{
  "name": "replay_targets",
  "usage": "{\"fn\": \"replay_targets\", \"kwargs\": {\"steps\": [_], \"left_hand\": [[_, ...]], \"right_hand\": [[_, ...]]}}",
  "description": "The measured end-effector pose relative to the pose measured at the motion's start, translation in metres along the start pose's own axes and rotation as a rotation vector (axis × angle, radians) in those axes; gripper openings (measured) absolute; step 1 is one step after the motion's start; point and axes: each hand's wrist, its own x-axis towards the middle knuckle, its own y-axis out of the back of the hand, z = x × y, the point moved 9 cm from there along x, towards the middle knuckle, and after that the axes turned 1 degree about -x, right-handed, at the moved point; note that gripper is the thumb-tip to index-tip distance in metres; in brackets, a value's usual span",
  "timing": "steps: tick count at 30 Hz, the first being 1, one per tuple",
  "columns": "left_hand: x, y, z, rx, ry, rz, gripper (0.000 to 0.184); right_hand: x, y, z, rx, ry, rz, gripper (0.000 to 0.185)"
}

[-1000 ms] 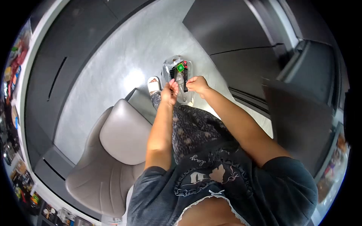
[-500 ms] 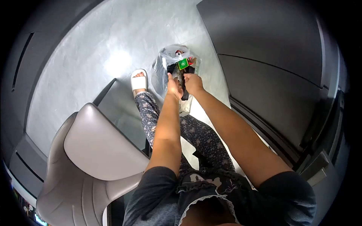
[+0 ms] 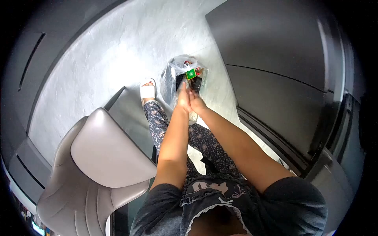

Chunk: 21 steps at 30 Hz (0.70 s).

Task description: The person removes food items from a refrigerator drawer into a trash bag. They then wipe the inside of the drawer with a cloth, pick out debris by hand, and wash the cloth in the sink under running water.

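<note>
My left hand (image 3: 183, 99) and my right hand (image 3: 196, 104) are held together over the near side of a clear plastic bag (image 3: 168, 84). The left hand's fingers stretch out straight, and the right hand lies against its palm, fingers extended and slightly blurred. I see nothing held in either hand. Inside the bag's open mouth are a green packet (image 3: 191, 74), some red wrapping (image 3: 198, 70) and dark items (image 3: 195, 83) that I cannot make out. The bag stands on the floor in front of my legs.
A grey padded chair (image 3: 112, 151) stands on the left. Dark cabinet fronts (image 3: 271, 94) rise to the right of the bag. My foot in a white slide sandal (image 3: 147, 91) is planted left of the bag, on the pale grey floor (image 3: 98, 67).
My right hand has left the dark items in the bag and come against my left hand. Both hands have drawn slightly back toward me, and their fingers have straightened.
</note>
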Motion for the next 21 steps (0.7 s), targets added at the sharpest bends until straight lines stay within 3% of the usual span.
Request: {"fn": "replay_targets", "kwargs": {"steps": [2, 5, 7, 9, 11, 13, 15, 17, 19, 20, 21], "left_hand": [[-0.017, -0.012, -0.013, -0.002, 0.066, -0.007, 0.064], [-0.056, -0.028, -0.009, 0.322, -0.193, 0.068, 0.06], [-0.073, -0.051, -0.03, 0.41, -0.072, -0.089, 0.058], [-0.087, -0.05, -0.007, 0.713, -0.226, 0.105, 0.05], [-0.128, -0.095, 0.003, 0.949, -0.449, -0.257, 0.063], [-0.182, -0.145, 0.009, 1.262, -0.566, -0.402, 0.061], [-0.25, -0.202, 0.01, 1.578, -0.72, -0.536, 0.059], [-0.32, -0.263, 0.004, 1.86, -0.9, -0.657, 0.059], [-0.362, -0.307, -0.004, 2.019, -0.98, -0.759, 0.06], [-0.376, -0.324, -0.008, 2.074, -1.028, -0.801, 0.06], [-0.345, -0.315, 0.008, 1.891, -0.66, -0.625, 0.062]], "right_hand": [[-0.031, 0.046, -0.025, -0.127, -0.043, 0.214, 0.048], [-0.079, 0.08, -0.059, -0.192, 0.047, 0.382, 0.048], [-0.108, 0.091, -0.059, 0.003, -0.076, 0.235, 0.041], [-0.147, 0.114, -0.076, 0.331, -0.091, 0.285, 0.034], [-0.221, 0.158, -0.138, 0.439, 0.12, 0.304, 0.03], [-0.299, 0.205, -0.203, 0.204, 0.534, 0.49, 0.027], [-0.38, 0.238, -0.266, 0.524, 0.714, 0.108, 0.023], [-0.48, 0.31, -0.324, 0.517, 0.86, 0.092, 0.019], [-0.556, 0.383, -0.338, 0.595, 0.927, 0.264, 0.016], [-0.59, 0.424, -0.337, 0.506, 0.959, 0.52, 0.012], [-0.614, 0.463, -0.327, 0.41, 0.972, 0.767, 0.01]]}}
